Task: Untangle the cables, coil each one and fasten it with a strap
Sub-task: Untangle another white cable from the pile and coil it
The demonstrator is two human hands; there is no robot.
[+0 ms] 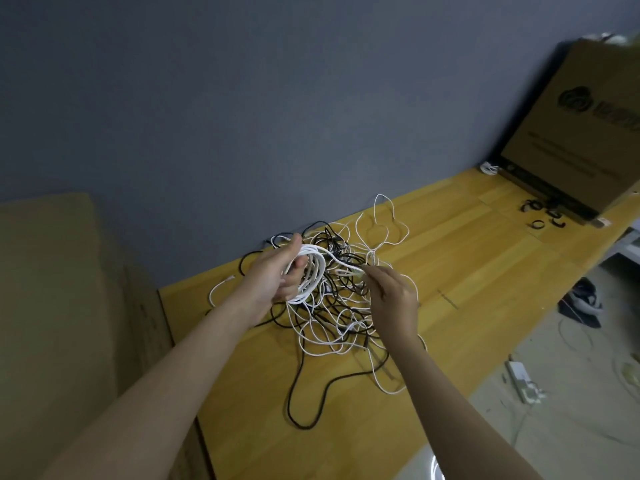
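My left hand [277, 275] grips half-wound white cable coil [310, 275]; right hand [389, 296] pinches its plug end [353, 270]; loops below could snag in black-and-white cable tangle [332, 317], unwinding coil.

White coil [310, 271] above a white-and-black cable tangle [332, 306] on a yellow-orange wood-grain tabletop [467, 271], with black straps [543, 211] at two o'clock beside a brown dark-printed cardboard box [581, 133], against a blue-grey wall [242, 116].

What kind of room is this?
Probably a storeroom or workroom: big brown cardboard boxes stand against a plain grey wall, and a yellow wooden table holds a tangled pile of white and black cables.
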